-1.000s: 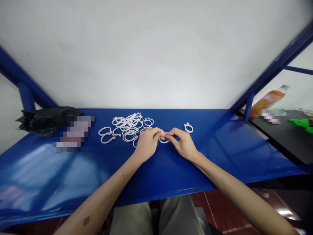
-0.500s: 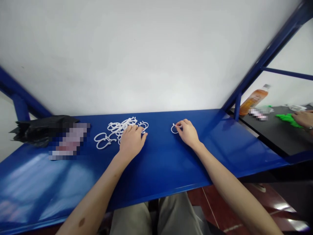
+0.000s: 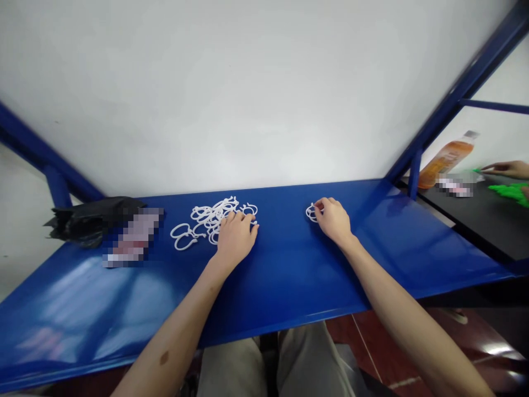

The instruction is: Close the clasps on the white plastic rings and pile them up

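Observation:
A loose pile of white open plastic rings with small knobbed ends (image 3: pixel 210 212) lies left of the middle of the blue table (image 3: pixel 273 281). My left hand (image 3: pixel 236 238) rests palm down over the right side of this pile, its fingers loosely apart and covering some rings. Farther right, my right hand (image 3: pixel 334 219) has thumb and fingers closed at a white ring (image 3: pixel 311 213) low over the tabletop. Another ring seems to overlap it there, but the fingertips partly hide both.
A crumpled black plastic bag (image 3: pixel 88 220) and a blurred-out packet (image 3: pixel 134 237) lie at left. Blue frame bars rise at both sides. On a dark table at right are an orange drink bottle (image 3: pixel 448 160), green pieces (image 3: pixel 510 194) and another person's hand (image 3: pixel 506 168).
The view has shifted, so everything sits farther right. Beside my right hand more ring outline shows now than the single ring before. My left hand stays on the pile.

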Action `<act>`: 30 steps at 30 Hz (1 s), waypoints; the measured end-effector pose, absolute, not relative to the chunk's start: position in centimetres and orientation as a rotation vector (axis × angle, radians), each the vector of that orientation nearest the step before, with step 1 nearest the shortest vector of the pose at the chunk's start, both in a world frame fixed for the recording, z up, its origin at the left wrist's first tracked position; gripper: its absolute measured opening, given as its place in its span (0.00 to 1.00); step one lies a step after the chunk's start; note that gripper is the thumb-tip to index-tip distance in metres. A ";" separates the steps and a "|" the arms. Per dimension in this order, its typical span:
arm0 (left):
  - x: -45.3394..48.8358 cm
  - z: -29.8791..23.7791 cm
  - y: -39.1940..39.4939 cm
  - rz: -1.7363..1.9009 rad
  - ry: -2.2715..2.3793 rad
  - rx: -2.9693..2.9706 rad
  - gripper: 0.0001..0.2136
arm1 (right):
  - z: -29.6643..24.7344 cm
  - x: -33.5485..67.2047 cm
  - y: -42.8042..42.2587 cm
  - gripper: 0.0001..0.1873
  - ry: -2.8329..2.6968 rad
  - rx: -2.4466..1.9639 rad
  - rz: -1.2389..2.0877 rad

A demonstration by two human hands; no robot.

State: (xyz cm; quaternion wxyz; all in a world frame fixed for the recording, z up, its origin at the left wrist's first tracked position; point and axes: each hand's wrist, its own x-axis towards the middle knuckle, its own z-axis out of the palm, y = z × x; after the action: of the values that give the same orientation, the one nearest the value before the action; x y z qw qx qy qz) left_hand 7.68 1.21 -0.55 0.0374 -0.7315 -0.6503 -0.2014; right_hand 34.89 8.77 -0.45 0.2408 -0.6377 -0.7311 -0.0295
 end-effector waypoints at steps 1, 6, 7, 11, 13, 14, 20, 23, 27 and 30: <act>7.6 -0.6 1.3 -0.607 -1.992 -2.259 0.14 | -0.4 35.1 8.8 0.08 -1.990 -1.760 -0.086; 7.1 -0.6 1.5 -0.614 -1.997 -2.271 0.13 | -0.1 36.2 9.0 0.09 -1.956 -1.832 -0.060; 7.2 -0.6 1.5 -0.622 -1.999 -2.259 0.12 | 0.0 36.3 9.1 0.09 -1.943 -1.831 -0.062; 8.4 0.2 1.1 -0.700 -1.990 -2.261 0.08 | 0.7 35.5 8.5 0.10 -1.894 -1.695 -0.105; 9.4 0.6 0.8 -0.814 -1.976 -2.314 0.06 | 1.0 34.1 7.6 0.10 -1.931 -1.521 -0.065; 9.8 0.8 0.7 -0.890 -1.987 -2.350 0.05 | 1.1 33.3 7.0 0.09 -1.967 -1.416 -0.001; 11.0 1.3 0.7 -1.612 -2.310 -2.408 0.06 | 0.6 28.6 3.5 0.15 -2.090 -0.941 0.868; 11.1 1.2 0.8 -1.870 -2.415 -2.306 0.08 | 0.1 27.9 3.2 0.16 -1.936 -0.975 1.014; 11.3 1.1 0.9 -2.191 -2.351 -2.208 0.10 | -0.2 28.0 3.6 0.12 -1.785 -0.962 1.084; 11.4 0.9 1.2 -2.375 -2.286 -2.194 0.11 | -0.1 28.1 3.6 0.11 -1.784 -0.936 1.032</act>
State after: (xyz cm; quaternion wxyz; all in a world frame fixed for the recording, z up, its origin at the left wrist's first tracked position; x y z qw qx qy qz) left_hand 11.37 1.20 0.94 -0.3979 -0.5083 -0.5296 -0.5503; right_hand 28.14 3.62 -0.11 0.4248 -0.3744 -0.7135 0.4127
